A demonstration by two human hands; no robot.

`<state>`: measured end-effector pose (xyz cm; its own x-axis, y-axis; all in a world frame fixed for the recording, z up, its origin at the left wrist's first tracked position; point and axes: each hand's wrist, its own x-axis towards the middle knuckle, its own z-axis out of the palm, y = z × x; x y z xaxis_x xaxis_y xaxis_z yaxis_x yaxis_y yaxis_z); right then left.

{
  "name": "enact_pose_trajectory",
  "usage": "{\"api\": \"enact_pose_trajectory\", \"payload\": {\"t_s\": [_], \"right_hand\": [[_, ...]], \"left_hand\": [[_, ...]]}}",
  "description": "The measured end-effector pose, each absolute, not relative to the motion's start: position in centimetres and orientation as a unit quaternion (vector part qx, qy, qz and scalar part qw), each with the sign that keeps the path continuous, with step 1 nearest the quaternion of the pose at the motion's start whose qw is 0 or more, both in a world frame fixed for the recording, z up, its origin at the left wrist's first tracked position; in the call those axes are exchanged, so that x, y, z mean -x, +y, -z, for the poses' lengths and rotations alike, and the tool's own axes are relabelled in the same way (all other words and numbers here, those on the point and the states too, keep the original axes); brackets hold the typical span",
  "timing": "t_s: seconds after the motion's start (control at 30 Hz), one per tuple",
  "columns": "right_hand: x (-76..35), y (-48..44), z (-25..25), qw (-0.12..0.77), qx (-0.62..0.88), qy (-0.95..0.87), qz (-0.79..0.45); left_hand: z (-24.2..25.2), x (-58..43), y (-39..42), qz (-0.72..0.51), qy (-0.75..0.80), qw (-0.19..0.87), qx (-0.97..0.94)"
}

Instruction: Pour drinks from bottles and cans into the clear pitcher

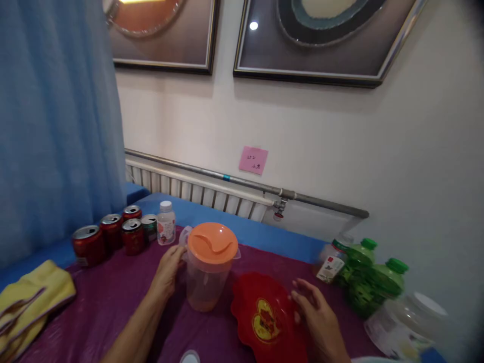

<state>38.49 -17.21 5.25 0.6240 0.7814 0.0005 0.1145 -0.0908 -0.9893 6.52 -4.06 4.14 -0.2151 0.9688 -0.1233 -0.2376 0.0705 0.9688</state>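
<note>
A clear plastic pitcher with an orange lid stands upright on the purple cloth, with a little amber-tinted content low inside. My left hand is closed around its handle on the left side. To the pitcher's right lies a red scalloped tray with a yellow design in its middle. My right hand is at the tray's right rim, its fingers loosely bent and apart; whether they touch the rim is hard to tell.
Several drink cans and a small white-capped bottle stand at the left, behind a yellow cloth. Green bottles, a labelled bottle and a clear jar are at the right. A white lid shows at the front edge.
</note>
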Motion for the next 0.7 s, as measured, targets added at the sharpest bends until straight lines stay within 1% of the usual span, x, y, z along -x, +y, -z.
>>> {"api": "enact_pose_trajectory", "payload": {"t_s": [0.13, 0.2, 0.3, 0.5, 0.6, 0.7], "right_hand": [[-38.2, -18.2, -4.2, 0.606, 0.682, -0.305, -0.274], [-38.5, -18.2, -3.9, 0.614, 0.682, -0.294, -0.268], [-38.8, -18.2, -3.9, 0.617, 0.68, -0.29, -0.27], [-38.6, -18.4, -4.4, 0.614, 0.674, -0.302, -0.278], [-38.0, -18.6, -4.7, 0.62, 0.673, -0.309, -0.261], [-37.4, -18.7, -4.9, 0.629, 0.669, -0.316, -0.24]], "left_hand": [[-7.3, -3.6, -2.1, -0.642, 0.553, 0.358, -0.392], [-8.7, -2.1, -0.4, -0.634, 0.572, 0.304, -0.423], [-10.1, -1.0, 2.7, -0.578, 0.631, 0.242, -0.458], [-10.2, -1.0, 5.3, -0.443, 0.708, 0.182, -0.518], [-10.0, -0.9, 4.7, -0.416, 0.717, 0.164, -0.535], [-10.1, -1.0, 3.8, -0.416, 0.719, 0.152, -0.536]]}}
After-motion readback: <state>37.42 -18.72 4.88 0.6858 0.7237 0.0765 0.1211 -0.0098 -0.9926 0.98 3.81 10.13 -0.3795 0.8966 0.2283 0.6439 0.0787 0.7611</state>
